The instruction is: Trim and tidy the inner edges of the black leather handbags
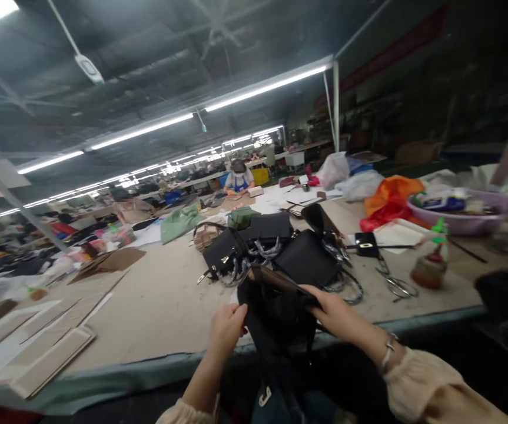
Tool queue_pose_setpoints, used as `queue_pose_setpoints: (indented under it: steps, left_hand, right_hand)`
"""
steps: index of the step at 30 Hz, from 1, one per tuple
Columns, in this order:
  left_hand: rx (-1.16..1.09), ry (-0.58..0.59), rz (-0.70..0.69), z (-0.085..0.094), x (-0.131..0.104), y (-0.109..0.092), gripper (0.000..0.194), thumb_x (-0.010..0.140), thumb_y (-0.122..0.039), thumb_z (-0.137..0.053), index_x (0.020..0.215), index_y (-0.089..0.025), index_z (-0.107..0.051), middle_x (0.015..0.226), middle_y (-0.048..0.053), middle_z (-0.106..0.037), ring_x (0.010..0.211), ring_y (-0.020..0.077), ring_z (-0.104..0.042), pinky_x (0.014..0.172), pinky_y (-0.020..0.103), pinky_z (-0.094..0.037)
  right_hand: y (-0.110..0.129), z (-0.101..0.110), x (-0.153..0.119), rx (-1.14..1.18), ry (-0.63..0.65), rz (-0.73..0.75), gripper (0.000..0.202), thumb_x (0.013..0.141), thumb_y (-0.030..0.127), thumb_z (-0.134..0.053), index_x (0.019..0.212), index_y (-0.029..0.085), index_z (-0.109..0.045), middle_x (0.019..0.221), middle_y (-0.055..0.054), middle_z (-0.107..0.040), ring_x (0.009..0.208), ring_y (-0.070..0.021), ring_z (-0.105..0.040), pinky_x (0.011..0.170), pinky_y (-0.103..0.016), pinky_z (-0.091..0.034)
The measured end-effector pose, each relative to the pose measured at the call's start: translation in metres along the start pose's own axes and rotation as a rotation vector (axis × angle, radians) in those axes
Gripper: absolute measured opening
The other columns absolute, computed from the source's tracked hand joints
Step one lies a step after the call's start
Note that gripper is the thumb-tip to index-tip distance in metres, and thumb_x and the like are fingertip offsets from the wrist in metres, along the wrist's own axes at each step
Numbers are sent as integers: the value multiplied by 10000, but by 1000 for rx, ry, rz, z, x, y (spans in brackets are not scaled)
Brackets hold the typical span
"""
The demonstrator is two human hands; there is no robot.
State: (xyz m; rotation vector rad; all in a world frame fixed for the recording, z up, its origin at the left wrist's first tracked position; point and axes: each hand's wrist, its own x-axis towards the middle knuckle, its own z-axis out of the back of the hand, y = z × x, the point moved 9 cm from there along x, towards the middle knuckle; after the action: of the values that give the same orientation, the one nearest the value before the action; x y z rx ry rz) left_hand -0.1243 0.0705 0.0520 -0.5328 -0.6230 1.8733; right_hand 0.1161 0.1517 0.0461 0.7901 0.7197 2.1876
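Premises are a bag-making workshop, evidenced by rows of strip lights (142, 131), black handbags (306, 259) heaped on a worktable (160, 306), and scissors (399, 287) near its front edge.

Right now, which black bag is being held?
The frontmost black bag, gripped between the left hand and right hand; the other black bags lie heaped beyond it on the table.
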Motion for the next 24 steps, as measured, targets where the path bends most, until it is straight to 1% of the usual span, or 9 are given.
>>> queue_pose_setpoints:
  steps: [3, 6, 9, 10, 12, 14, 16, 20, 24]
  left_hand:
    - [170, -126, -181, 16, -13, -15, 454, 892, -441, -324, 595, -179, -548, 549, 35, -587, 591, 169, -590, 631, 275, -433]
    - [347, -300, -615, 33, -38, -52, 323, 861, -430, -446, 917, -173, -631, 935, 110, -648, 943, 247, -590, 894, 407, -418]
    - [473, -199, -891, 26, -49, -71, 366, 792, -391, -589, 1119, -227, -587, 1294, 108, -505, 1297, 328, -335, 1078, 533, -224]
    - [508, -140, -918, 22, -48, -73, 303, 798, -359, -591, 1077, -242, -602, 1277, 86, -524, 1317, 323, -308, 1097, 549, -176]
    - [556, -48, -920, 13, -44, -73, 117, 841, -286, -543, 911, -235, -621, 1049, 48, -637, 1195, 270, -467, 1116, 555, -120]
    - [596, -12, -900, 5, -42, -72, 150, 874, -250, -491, 768, -215, -591, 784, 6, -639, 903, 193, -602, 1123, 543, -111]
    - [623, 10, -872, -5, -44, -72, 200, 884, -259, -480, 708, -208, -561, 680, -17, -599, 705, 148, -590, 1118, 529, -147]
    - [598, 90, -786, -20, -49, -74, 169, 871, -225, -501, 713, -210, -561, 683, -26, -604, 705, 149, -592, 1104, 534, -156]
    - [541, 179, -752, -23, -51, -84, 107, 817, -234, -595, 713, -214, -580, 715, -37, -620, 745, 148, -594, 1110, 541, -103]
  right_hand:
    - [2, 5, 4, 48, 3, 3, 554, 760, 109, -486, 1288, 278, -483, 1112, -18, -651, 1028, -209, -599, 884, -321, -458]
    - [3, 10, 7, 86, 18, 6, 539, 736, 91, -491, 1245, 264, -525, 1077, -16, -655, 982, -200, -603, 864, -305, -446]
    - [3, 14, 12, 124, 55, -4, 508, 722, 91, -496, 1206, 234, -555, 1021, -15, -661, 937, -192, -598, 843, -290, -434]
    - [2, 15, 14, 133, 68, -5, 496, 720, 92, -498, 1193, 226, -563, 996, -11, -664, 920, -188, -596, 831, -282, -433]
    - [2, 16, 18, 136, 91, -4, 458, 713, 96, -506, 1147, 212, -592, 944, -3, -667, 882, -179, -593, 804, -265, -435]
    - [3, 16, 21, 133, 114, -6, 404, 701, 101, -515, 1077, 197, -629, 881, 4, -669, 834, -172, -594, 762, -249, -441]
    - [5, 14, 22, 131, 134, -13, 396, 690, 101, -518, 1055, 190, -644, 849, 8, -671, 790, -163, -598, 725, -237, -447]
    - [14, 8, 23, 205, 179, -12, 420, 744, 166, -545, 1158, 190, -609, 964, -9, -684, 845, -171, -615, 767, -250, -468]
    - [15, 3, 28, 241, 147, -3, 347, 804, 352, -587, 1091, 172, -662, 1026, -41, -686, 919, -211, -613, 830, -295, -471]
